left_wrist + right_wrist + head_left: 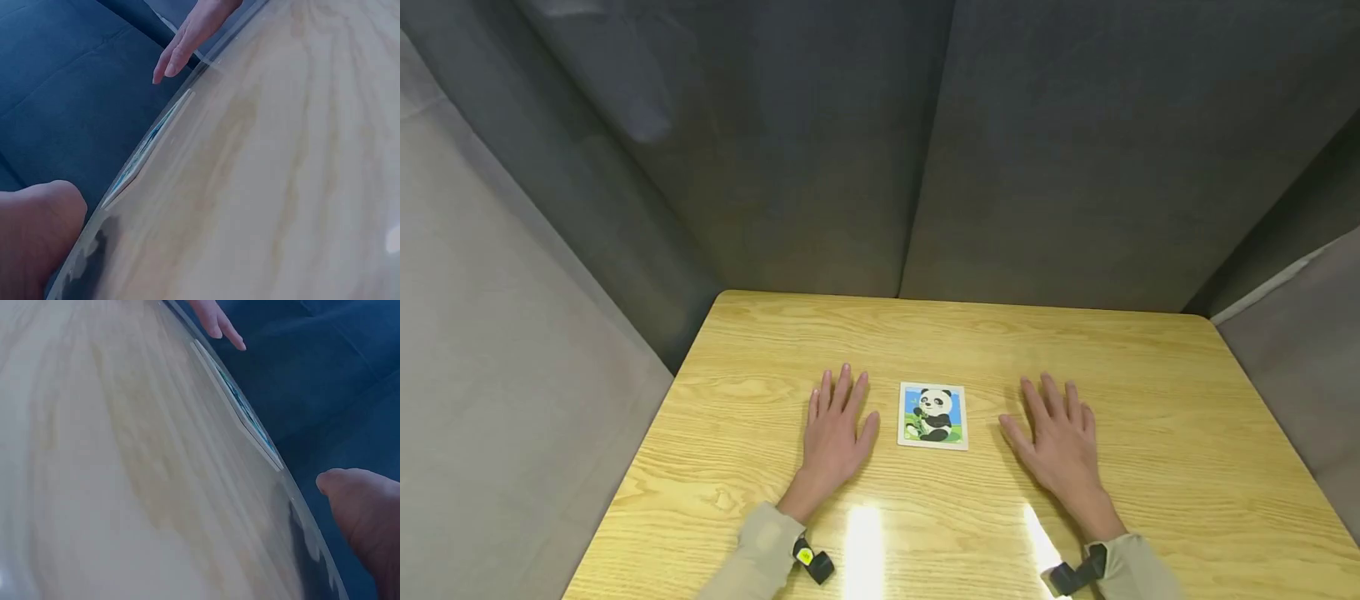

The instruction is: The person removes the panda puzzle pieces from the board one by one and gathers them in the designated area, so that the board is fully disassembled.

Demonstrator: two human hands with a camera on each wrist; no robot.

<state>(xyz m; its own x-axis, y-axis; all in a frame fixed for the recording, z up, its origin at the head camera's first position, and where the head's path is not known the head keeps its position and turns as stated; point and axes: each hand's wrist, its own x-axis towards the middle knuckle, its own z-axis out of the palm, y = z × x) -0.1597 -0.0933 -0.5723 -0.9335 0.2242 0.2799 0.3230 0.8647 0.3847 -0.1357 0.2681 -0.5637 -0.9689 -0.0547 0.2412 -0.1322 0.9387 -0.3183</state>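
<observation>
Lying flat: we see a square panda picture board (932,417) with a pale border, face up on the wood-grain tabletop (1150,375), between both hands and touched by neither.
Panda print: a black-and-white panda sits with green bamboo before blue and green, its head pointing away from us.
Left hand (837,437): just left of the board, palm down, fingers spread, thumb nearest the board, holding nothing.
Right hand (1062,446): near the board on its right, across a slightly wider gap, also palm down, fingers spread and grasping nothing.
Fingertips: we cannot tell whether they touch the wood.
Cuffs: beige left sleeve (748,550) and right sleeve (1138,571), nearer us than the board.
Wrist straps: a black left strap device (822,568) with a yellow spot, and a black right strap device (1078,571), both nearer us than the board.
Grey curtain (820,167): beyond the board, behind the tabletop's far edge.
</observation>
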